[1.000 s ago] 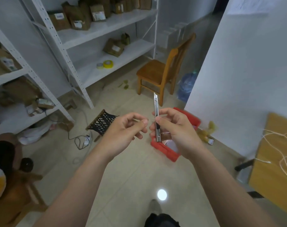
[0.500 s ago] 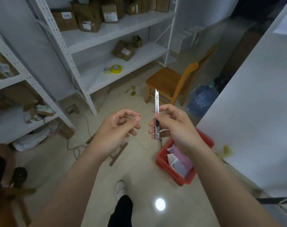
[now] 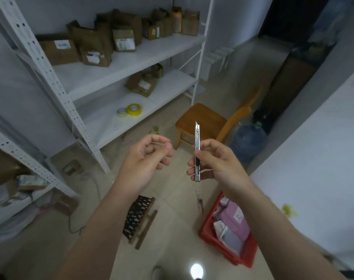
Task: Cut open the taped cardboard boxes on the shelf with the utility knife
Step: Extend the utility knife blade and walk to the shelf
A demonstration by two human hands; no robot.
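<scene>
In the head view, the right hand (image 3: 218, 162) is gripping a slim metal utility knife (image 3: 197, 152) upright in front of the body, thumb and fingers closing around the lower half of its handle. A short length of blade is showing at the top, pointing up toward a wooden chair (image 3: 204, 120) standing on the floor beyond it. The left hand (image 3: 145, 160) is hovering just beside the knife at about the same height, not touching it, its fingers curling loosely inward with the thumb tip nearing the forefinger; whether anything small is sitting between them cannot be told.

The cardboard boxes (image 3: 103, 41) are sitting well apart from both hands on a white metal shelf (image 3: 131, 63) up and to the left, most of them crowding the upper board, several carrying white labels. One more flat labelled box (image 3: 141, 84) is lying on the board below, and nearer the front of that same board a yellow tape roll (image 3: 134, 109) is lying touching a paler tape roll (image 3: 121, 112).

On the floor under the right forearm, a red plastic crate (image 3: 212, 233) is holding pink and white packets. A small stool with a dark woven seat (image 3: 137, 217) is lying below the left forearm. A blue water jug (image 3: 249, 140) is standing right of the chair, against a white wall.
</scene>
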